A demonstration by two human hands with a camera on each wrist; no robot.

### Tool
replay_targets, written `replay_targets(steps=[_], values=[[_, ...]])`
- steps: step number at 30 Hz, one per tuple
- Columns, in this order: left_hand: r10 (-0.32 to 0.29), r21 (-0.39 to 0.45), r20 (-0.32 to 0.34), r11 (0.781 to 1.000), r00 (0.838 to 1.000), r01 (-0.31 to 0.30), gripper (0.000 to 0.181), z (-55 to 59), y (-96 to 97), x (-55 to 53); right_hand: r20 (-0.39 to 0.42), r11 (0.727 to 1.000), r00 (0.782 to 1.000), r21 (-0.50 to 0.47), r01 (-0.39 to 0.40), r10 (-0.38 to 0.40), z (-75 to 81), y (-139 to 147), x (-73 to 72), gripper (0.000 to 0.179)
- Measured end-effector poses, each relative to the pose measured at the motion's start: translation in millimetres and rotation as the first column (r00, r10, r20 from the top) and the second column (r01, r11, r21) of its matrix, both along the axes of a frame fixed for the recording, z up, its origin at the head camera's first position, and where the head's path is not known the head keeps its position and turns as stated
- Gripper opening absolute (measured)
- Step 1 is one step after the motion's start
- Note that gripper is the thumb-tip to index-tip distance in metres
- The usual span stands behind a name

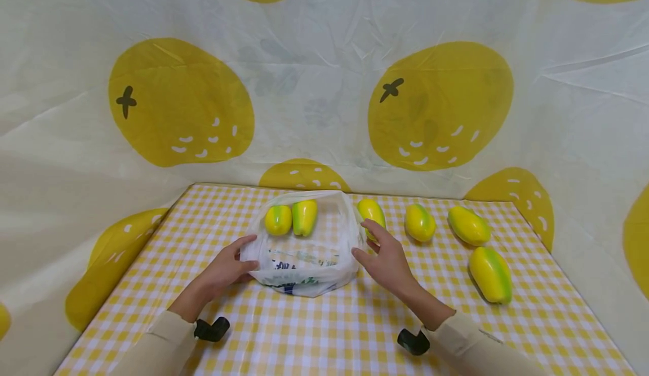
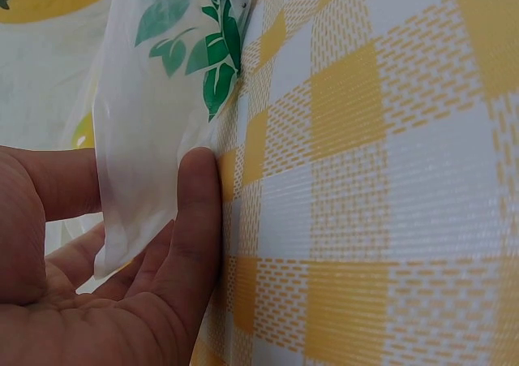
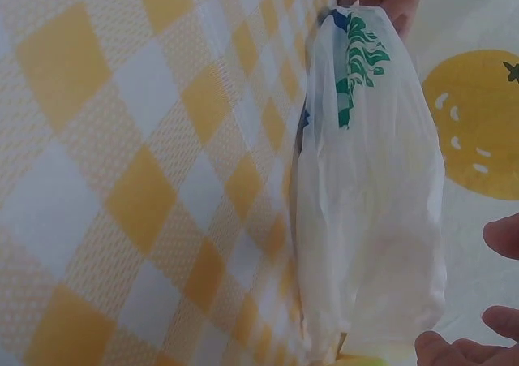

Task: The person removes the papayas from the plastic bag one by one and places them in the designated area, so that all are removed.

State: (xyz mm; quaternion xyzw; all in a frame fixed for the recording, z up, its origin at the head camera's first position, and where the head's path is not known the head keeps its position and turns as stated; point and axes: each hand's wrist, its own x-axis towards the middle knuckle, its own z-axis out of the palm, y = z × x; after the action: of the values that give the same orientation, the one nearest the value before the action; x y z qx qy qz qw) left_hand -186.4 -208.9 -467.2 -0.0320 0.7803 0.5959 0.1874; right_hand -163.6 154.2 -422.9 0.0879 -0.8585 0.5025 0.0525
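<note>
A white translucent plastic bag (image 1: 310, 279) with green leaf print lies with its mouth wide on the table. Inside it sit two glossy yellow fruits with green streaks, one rounded (image 1: 278, 221) and one longer and papaya-like (image 1: 305, 218). My left hand (image 1: 227, 263) holds the bag's left side; the left wrist view shows the plastic (image 2: 146, 139) between its digits. At the bag's right rim, my right hand (image 1: 385, 260) has its fingers spread and pinches nothing. A papaya-like fruit (image 1: 370, 209) lies just beyond those fingertips, partly hidden by them.
More of these yellow fruits lie to the right: one beside the right hand (image 1: 419, 222), one farther right (image 1: 469, 225), one closer to me (image 1: 490, 274). The yellow-checked tablecloth (image 1: 324, 336) covers the table. A fruit-printed curtain (image 1: 309, 94) hangs behind and at both sides.
</note>
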Motion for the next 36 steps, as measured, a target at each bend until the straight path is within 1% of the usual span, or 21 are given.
replay_targets(steps=[12,21,25,31,36], values=[[-0.004,0.003,0.002,1.000,1.000,0.004,0.074,0.2,-0.3,-0.6,0.011,0.999,1.000,-0.044,-0.024,0.025,4.2,-19,-11.2,0.058],[-0.008,-0.001,-0.005,1.000,1.000,0.008,0.075,-0.1,-1.1,-0.6,0.022,0.997,0.999,-0.066,-0.048,0.049,5.0,-34,-19.6,0.059],[-0.005,0.005,-0.003,1.000,1.000,0.005,0.075,0.3,-0.8,-0.5,0.056,0.996,0.997,-0.077,-0.049,0.054,4.4,-40,-26.1,0.060],[0.005,0.006,0.000,1.000,1.000,-0.005,0.074,0.5,-1.0,-0.3,0.135,0.994,0.989,-0.096,-0.046,0.059,3.7,-50,-39.0,0.062],[0.002,0.026,0.004,1.000,1.000,-0.002,0.074,1.3,-0.2,-0.9,0.163,0.997,0.986,-0.066,-0.032,0.042,2.9,-59,-48.3,0.064]])
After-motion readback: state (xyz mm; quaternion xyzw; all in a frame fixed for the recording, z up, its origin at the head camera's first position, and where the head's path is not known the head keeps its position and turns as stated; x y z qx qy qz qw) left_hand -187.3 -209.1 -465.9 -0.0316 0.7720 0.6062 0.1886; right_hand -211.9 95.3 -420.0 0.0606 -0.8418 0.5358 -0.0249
